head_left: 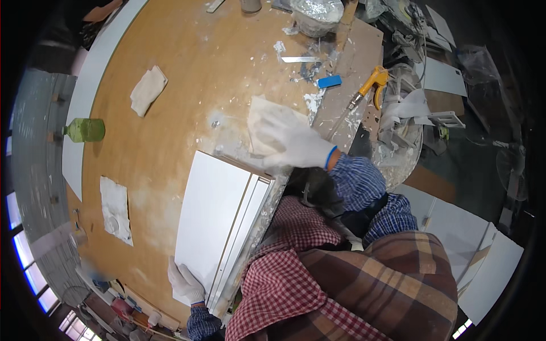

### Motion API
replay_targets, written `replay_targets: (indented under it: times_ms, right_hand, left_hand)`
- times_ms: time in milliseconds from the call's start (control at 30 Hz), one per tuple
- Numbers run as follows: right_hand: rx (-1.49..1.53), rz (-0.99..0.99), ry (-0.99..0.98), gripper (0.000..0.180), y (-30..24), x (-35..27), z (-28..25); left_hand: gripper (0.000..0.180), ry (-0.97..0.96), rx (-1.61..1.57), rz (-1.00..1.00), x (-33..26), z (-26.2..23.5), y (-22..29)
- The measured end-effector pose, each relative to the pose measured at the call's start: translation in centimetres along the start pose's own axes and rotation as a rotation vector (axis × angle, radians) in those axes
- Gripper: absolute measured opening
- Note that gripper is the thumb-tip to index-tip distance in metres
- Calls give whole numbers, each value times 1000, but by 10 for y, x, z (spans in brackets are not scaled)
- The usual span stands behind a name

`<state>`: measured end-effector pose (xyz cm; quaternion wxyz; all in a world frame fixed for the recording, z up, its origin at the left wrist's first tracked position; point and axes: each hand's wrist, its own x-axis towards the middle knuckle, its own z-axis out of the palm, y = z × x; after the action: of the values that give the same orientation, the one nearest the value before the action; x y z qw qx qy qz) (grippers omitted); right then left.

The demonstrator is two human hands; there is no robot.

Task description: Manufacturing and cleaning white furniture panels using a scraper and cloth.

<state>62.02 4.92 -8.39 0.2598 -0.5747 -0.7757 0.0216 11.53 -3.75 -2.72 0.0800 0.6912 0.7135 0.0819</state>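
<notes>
I see white panel at tabletop edge, air gun to its right, green bottle left, right hand flat on cloth beyond it, left hand laid flat on it, bare wood leftward.

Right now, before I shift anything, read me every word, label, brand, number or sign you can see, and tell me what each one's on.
None: no text can be read in this view.
White panels under the left hand: no lettering visible.
Cloth under the right hand: none visible.
Green bottle, blue block, yellow air gun: any markings are too small to read.
</notes>
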Motion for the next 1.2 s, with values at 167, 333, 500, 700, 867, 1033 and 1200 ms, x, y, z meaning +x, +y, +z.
replay_targets:
  times_ms: [167, 333, 500, 700, 867, 1033, 1200]
  right_hand:
    - [1, 663, 293, 43, 55, -17, -29]
    - [-462, 537, -13, 43, 108, -36, -30]
    - [-401, 478, -16, 38, 122, -43, -20]
    - [465, 808, -102, 46, 5, -12, -48]
    - [851, 773, -476, 37, -62, 21, -57]
    - [637, 201, -200, 35, -59, 12, -37]
    - [535, 118, -139, 32, -78, 12, -27]
  left_hand:
    - [43, 0, 13, -20, 7, 1, -13]
    - [42, 7, 37, 33, 12, 15, -42]
    - [41, 15, 9, 45, 13, 24, -60]
    - [42, -23, 81, 25, 19, 25, -77]
    - [43, -48, 40, -22, 8, 29, -71]
    - [41, 1, -50, -9, 10, 39, -56]
    - [41, 25, 10, 23, 11, 44, -68]
